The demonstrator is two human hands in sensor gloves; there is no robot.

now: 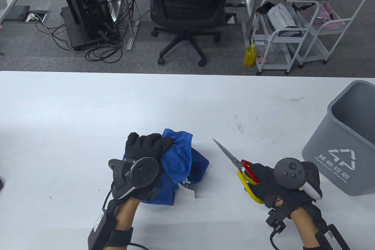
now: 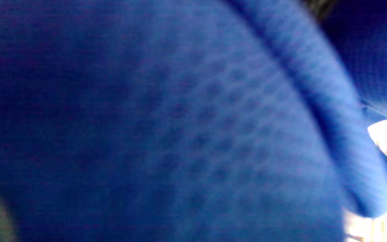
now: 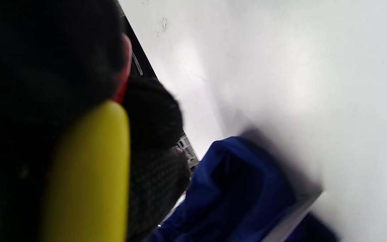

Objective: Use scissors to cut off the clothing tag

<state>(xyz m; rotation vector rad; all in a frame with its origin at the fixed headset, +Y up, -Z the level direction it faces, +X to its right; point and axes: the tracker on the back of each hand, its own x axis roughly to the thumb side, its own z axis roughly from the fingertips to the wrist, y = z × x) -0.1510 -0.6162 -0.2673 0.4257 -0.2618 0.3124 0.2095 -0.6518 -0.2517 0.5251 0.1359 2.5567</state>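
Surface [image 1: 88,109] comes first, white and scuffed, with a grey bin [image 1: 342,144] at its 3 o'clock edge, marked for residual waste and standing well apart from the work. Near 6 o'clock sits the blue garment [image 1: 187,159], bunched into a heap under the left hand [image 1: 145,151], whose fingers are curled tight into the cloth at the top of the heap. At 5 o'clock of the garment the tag [image 1: 190,192], small and white, hangs off a short string and lies on the surface, so it looks attached and uncut. The right hand [image 1: 275,182] sits at 3 o'clock of the garment, its fingers clamped through the red and yellow loops of the scissors [image 1: 231,156], whose blades appear shut and aim toward 11 o'clock, near the cloth but not touching it or the tag. By my reading the task is early: tool and garment are both in hand, while the approach to the string, the cut itself and any binning of the tag are all left to do. Only the table view shows tag, blades and bin together. The left wrist view gives nothing but blurred blue mesh fabric [image 2: 180,117] with a rolled hem, pressed close to the lens. The right wrist view shows the yellow loop [image 3: 86,174] against dark glove and a fold of blue cloth [image 3: 240,188] beyond, but neither blades nor tag.
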